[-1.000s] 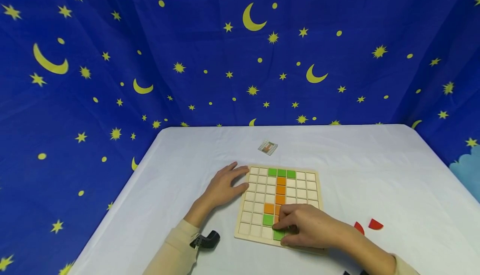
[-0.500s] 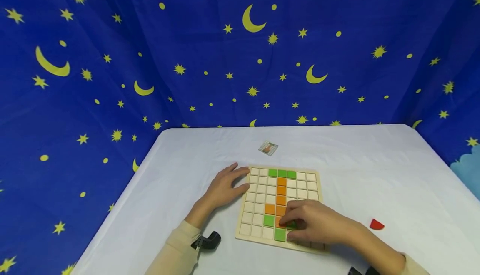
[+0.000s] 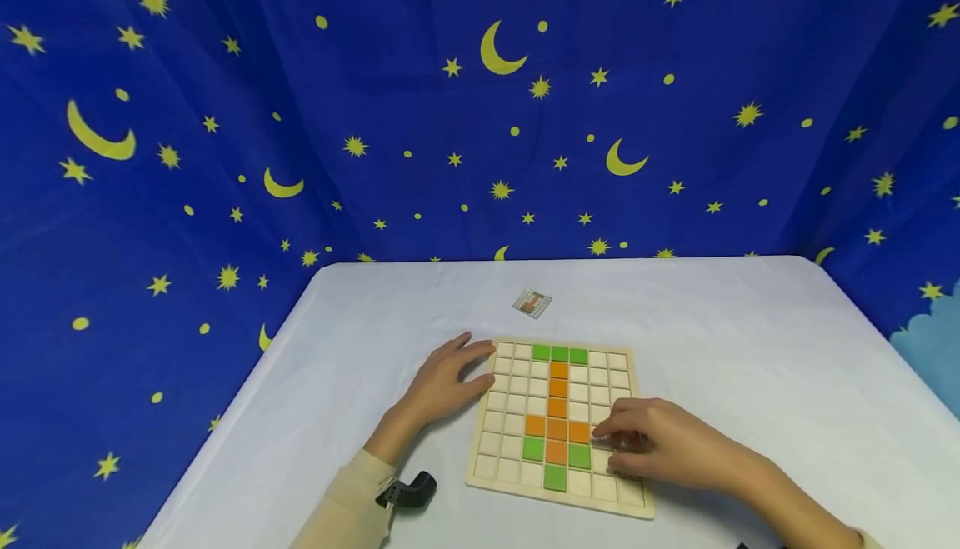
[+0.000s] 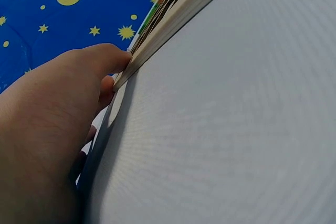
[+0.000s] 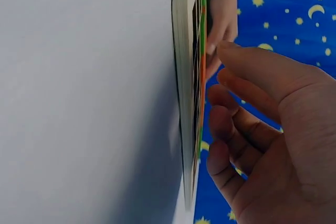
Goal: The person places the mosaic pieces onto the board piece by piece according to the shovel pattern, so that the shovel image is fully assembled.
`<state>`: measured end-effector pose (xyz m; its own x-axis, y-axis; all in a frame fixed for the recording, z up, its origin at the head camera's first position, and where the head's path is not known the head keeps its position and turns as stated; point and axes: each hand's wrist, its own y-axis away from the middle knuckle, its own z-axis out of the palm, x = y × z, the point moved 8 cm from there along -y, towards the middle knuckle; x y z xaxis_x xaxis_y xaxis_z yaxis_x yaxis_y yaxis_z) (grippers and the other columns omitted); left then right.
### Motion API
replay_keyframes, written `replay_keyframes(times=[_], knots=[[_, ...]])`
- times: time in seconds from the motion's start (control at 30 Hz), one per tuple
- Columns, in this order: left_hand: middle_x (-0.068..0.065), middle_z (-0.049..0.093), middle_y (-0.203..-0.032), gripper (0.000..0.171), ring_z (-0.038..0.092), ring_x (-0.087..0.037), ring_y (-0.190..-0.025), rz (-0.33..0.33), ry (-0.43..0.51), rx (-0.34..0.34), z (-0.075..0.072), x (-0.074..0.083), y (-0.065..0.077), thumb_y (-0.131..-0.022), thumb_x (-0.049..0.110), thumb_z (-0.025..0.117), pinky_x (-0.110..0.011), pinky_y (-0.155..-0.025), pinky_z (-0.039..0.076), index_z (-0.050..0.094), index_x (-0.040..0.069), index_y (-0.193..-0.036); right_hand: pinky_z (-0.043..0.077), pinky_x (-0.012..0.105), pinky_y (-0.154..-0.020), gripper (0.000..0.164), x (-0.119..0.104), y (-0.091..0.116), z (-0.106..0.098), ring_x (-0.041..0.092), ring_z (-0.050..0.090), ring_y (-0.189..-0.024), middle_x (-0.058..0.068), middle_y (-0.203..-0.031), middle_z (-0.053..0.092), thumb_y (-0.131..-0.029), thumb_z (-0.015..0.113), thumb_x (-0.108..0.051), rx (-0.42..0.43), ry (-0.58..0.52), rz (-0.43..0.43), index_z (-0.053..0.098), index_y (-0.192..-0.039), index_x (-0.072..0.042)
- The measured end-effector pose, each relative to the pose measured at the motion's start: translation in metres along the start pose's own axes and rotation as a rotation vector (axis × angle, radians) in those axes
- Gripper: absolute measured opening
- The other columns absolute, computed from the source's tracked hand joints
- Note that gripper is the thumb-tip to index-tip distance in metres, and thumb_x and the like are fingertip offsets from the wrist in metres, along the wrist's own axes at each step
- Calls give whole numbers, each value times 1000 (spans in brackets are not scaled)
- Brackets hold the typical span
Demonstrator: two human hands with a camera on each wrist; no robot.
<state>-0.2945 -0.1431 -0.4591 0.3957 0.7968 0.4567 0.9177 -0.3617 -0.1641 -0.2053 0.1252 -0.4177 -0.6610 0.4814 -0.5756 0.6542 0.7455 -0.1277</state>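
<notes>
A square wooden grid board (image 3: 506,472) lies on the white table, its cells partly filled with green and orange tiles. Several orange tiles (image 3: 557,407) form a column and a short crossbar. Green tiles (image 3: 560,354) line the top, and others flank and end the column's lower part. At the board's left edge, my left hand (image 3: 442,382) rests with thumb and fingers against the rim. My right hand (image 3: 663,441) hovers over the board's right side, thumb and fingers loosely bent and apart with nothing between them. In the right wrist view, its fingertips (image 5: 227,51) are close to the tiled face.
Beyond the board lies a small card (image 3: 532,303) printed with a grid and a coloured pattern. A black strap piece (image 3: 408,492) sits at the left cuff. Blue cloth (image 3: 420,99) with yellow moons and stars hangs behind and beside the white table (image 3: 720,324).
My right hand has drawn back to the right from the lower tiles, uncovering an orange and a green tile. The red wedge pieces at the right are now out of sight. My left hand stays put.
</notes>
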Motion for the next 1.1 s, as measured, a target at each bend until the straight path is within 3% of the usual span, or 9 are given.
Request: replay_keyframes(times=[0.43,0.8,0.9,1.1], knots=[[14,47,-142,53,27,-18,-140,7,2,-2,0,-1,1,-90,53,58,-51,-109,26,55,30,-137,44,20,-59,28,38,40,-27,3,53,-71,-19,-84,56,-84,75,-37,55,42,186,70,-110,-27],[12,48,-141,53,29,-21,-139,20,11,6,-1,0,2,-90,54,58,-52,-108,27,55,30,-137,43,20,-55,25,59,70,-48,3,50,-66,-18,-80,55,-84,76,-34,157,44,214,70,-107,-25],[13,48,-141,53,28,-20,-139,15,6,6,-2,1,2,-90,53,59,-50,-109,26,55,30,-137,41,20,-53,24,66,76,-49,4,49,-64,-16,-78,55,-83,76,-35,124,11,249,70,-104,-26],[14,48,-141,51,29,-20,-139,20,-3,15,-4,2,3,-90,51,60,-48,-109,26,56,29,-136,40,24,-51,35,75,81,-38,5,48,-63,-9,-77,53,-78,78,-42,-42,-99,285,67,-104,-20]])
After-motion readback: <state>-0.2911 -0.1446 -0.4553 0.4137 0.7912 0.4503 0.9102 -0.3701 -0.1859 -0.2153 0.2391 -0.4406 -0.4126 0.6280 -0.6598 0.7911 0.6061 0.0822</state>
